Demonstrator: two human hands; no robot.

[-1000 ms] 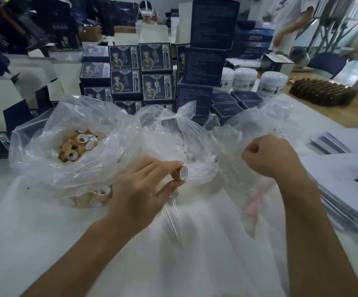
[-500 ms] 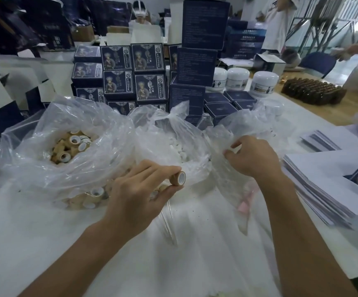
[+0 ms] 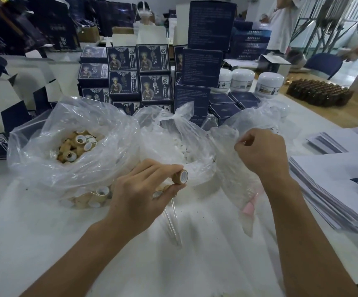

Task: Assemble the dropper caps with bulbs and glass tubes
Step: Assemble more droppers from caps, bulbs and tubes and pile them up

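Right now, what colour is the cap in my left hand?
Tan outside, white inside: the cap, pinched by the left hand, shows best in the head view.

Contents of right plastic bag [image 3: 236, 168] indistinct behind crinkled film; item pinched in right hand [image 3: 261, 151] too small to identify; glass tubes [image 3: 171, 224] blurred; both forearms cut off at bottom edge

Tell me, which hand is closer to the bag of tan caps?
Left. The left hand sits right against the bag of tan caps; the right hand is far off, across the middle bag.
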